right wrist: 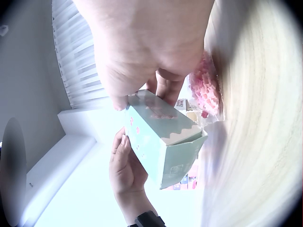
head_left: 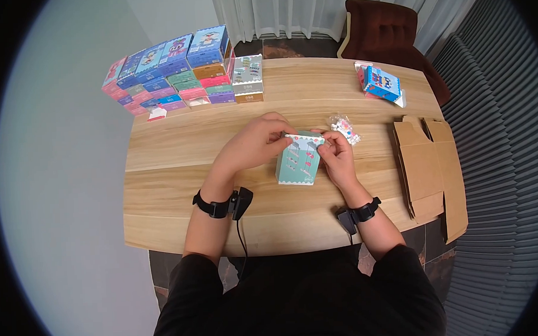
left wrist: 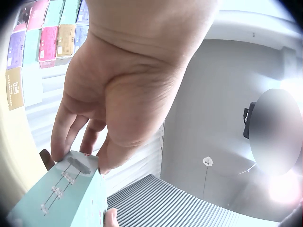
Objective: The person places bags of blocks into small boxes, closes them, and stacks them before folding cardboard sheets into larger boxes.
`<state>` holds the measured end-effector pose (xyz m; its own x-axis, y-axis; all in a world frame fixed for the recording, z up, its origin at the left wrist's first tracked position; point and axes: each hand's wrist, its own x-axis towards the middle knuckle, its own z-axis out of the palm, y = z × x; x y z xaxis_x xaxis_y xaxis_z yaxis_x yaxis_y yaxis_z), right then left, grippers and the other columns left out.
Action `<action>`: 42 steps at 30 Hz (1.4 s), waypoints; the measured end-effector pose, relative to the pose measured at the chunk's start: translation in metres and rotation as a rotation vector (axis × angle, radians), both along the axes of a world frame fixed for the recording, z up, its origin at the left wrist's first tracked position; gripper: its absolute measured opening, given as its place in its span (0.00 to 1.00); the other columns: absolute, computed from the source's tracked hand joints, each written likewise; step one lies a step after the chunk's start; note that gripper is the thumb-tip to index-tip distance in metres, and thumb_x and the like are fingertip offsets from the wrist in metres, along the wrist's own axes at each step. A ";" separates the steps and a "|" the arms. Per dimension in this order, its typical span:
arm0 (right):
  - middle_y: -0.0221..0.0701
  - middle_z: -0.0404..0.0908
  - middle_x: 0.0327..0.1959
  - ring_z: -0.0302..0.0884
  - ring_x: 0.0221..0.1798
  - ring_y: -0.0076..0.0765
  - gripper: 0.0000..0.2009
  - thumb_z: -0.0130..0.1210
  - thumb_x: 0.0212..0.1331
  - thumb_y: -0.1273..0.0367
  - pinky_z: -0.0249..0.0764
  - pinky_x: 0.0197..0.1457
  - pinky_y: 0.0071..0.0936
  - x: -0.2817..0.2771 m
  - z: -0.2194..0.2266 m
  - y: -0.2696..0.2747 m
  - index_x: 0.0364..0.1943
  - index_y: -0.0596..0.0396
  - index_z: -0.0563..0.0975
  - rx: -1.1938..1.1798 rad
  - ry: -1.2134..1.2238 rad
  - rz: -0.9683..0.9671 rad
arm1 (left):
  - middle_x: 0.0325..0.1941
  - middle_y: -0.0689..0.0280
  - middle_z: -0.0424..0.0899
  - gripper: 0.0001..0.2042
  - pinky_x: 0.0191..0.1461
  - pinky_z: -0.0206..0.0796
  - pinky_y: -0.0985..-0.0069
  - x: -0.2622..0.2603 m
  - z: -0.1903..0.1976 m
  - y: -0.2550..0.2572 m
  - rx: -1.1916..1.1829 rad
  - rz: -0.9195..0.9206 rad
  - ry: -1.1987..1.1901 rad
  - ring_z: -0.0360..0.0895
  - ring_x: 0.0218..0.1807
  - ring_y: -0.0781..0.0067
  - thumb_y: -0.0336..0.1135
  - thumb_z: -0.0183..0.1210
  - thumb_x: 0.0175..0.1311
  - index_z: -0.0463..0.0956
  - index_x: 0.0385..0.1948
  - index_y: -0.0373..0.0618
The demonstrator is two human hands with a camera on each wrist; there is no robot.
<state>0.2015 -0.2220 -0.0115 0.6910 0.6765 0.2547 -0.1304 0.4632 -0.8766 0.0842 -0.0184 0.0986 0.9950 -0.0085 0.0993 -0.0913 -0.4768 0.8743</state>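
Observation:
A mint-green cardboard box (head_left: 297,167) with pink and grey printed pictures and a scalloped white edge is held over the table, in front of the person. At its upper left corner my left hand (head_left: 257,143) pinches the far end between thumb and fingers. My right hand (head_left: 339,160) grips the upper right corner, thumb on the printed face. In the right wrist view, the box's near end flap (right wrist: 182,163) stands slightly apart at one edge. The left wrist view has the left hand (left wrist: 128,94) bent down over the box's end (left wrist: 78,163).
A clear bag of small pink and white pieces (head_left: 343,128) lies just beyond the right hand. Stacked colourful boxes (head_left: 177,70) fill the back left. A blue box (head_left: 382,84) with raised flaps sits back right, flattened brown cardboard (head_left: 422,167) at the right edge.

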 end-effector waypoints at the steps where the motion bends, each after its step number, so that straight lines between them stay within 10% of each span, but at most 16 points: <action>1: 0.40 0.76 0.54 0.78 0.33 0.18 0.13 0.56 0.62 0.77 0.74 0.29 0.14 -0.001 0.004 -0.001 0.49 0.56 0.70 0.000 0.024 0.003 | 0.44 0.63 0.75 0.09 0.48 0.72 0.77 0.000 0.000 0.000 -0.028 0.027 -0.017 0.77 0.45 0.75 0.25 0.57 0.65 0.78 0.44 0.34; 15: 0.33 0.78 0.48 0.78 0.40 0.21 0.22 0.55 0.62 0.78 0.80 0.32 0.19 0.003 0.001 -0.002 0.59 0.57 0.63 -0.129 0.033 0.182 | 0.44 0.65 0.75 0.09 0.50 0.69 0.78 0.008 -0.015 0.010 -0.101 0.213 -0.085 0.75 0.48 0.78 0.29 0.55 0.69 0.78 0.44 0.36; 21: 0.33 0.79 0.46 0.79 0.36 0.22 0.20 0.53 0.64 0.75 0.80 0.28 0.20 0.003 0.007 -0.001 0.58 0.58 0.62 -0.173 0.121 0.156 | 0.49 0.64 0.78 0.14 0.56 0.68 0.74 0.002 -0.011 0.029 -0.413 0.226 -0.042 0.76 0.52 0.74 0.38 0.50 0.73 0.73 0.54 0.42; 30: 0.34 0.80 0.43 0.77 0.27 0.20 0.19 0.54 0.65 0.73 0.78 0.25 0.17 0.003 0.008 0.000 0.57 0.58 0.63 -0.221 0.132 0.104 | 0.31 0.69 0.78 0.08 0.36 0.67 0.78 -0.002 -0.107 0.079 -1.617 0.008 0.148 0.75 0.33 0.75 0.36 0.49 0.72 0.74 0.39 0.43; 42: 0.37 0.80 0.46 0.81 0.32 0.26 0.18 0.52 0.65 0.74 0.81 0.28 0.20 0.000 0.007 0.002 0.57 0.59 0.63 -0.171 0.100 0.124 | 0.17 0.77 0.58 0.08 0.19 0.47 0.86 -0.018 -0.129 0.077 -1.831 0.067 0.169 0.54 0.17 0.85 0.35 0.50 0.71 0.70 0.30 0.45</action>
